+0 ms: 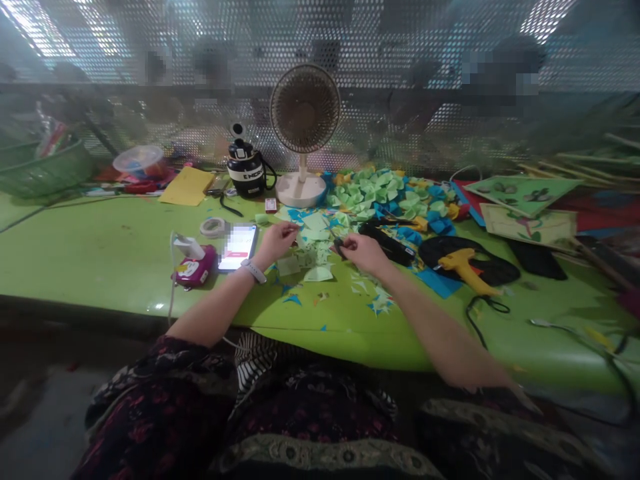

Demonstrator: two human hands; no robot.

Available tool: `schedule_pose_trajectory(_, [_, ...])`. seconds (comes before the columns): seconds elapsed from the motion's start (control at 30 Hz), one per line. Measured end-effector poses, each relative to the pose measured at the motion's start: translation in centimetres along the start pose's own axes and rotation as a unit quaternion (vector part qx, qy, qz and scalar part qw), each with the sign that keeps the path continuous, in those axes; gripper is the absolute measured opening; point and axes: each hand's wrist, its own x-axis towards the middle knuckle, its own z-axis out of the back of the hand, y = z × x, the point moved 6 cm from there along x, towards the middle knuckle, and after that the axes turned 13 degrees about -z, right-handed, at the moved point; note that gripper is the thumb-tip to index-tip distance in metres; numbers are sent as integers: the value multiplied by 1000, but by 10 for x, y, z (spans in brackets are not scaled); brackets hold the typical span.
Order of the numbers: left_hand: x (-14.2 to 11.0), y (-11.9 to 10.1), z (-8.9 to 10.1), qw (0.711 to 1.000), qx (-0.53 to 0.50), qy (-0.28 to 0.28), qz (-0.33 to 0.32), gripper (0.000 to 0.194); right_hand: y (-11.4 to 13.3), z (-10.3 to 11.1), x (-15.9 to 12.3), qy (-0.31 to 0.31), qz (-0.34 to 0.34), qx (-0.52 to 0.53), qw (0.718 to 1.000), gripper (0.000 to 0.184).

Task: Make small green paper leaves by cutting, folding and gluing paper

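Observation:
My right hand [365, 252] is closed around the dark handles of a pair of scissors [331, 231], whose blades point up and left over the paper scraps. My left hand [278, 241] has its fingers pinched together just left of the scraps; whatever is between the fingertips is too small to make out. Pale green paper pieces [316, 223] lie between the hands, with a half-round green piece [319, 274] nearer me. Blue and green offcuts [381, 303] are scattered around. Behind my right hand is a heap of folded green, blue and yellow paper shapes [380, 193].
A small fan [305, 110] and a black bottle [246, 173] stand at the back. A lit phone [239, 248], tape roll [213, 227] and purple plug block [196, 267] lie left. Right are a black stapler-like tool [387, 245], yellow glue gun [466, 268] and decorated cards [530, 223].

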Motion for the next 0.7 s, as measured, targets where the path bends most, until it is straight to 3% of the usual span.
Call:
schedule_pose_trajectory(0.13, [-1,-14,-1,976,170,40,-129,7,-2,-1,2,-31,13,-127,991,23])
schedule_pose_trajectory(0.33, [-16,-34,-22,920,290,132,-229,20,1,1,-1,-54,4,-184,981,33])
schedule_pose_trajectory(0.7, [-22,-31,-30,830,479,178,-223,48,-2,3,-1,-31,-66,-239,968,35])
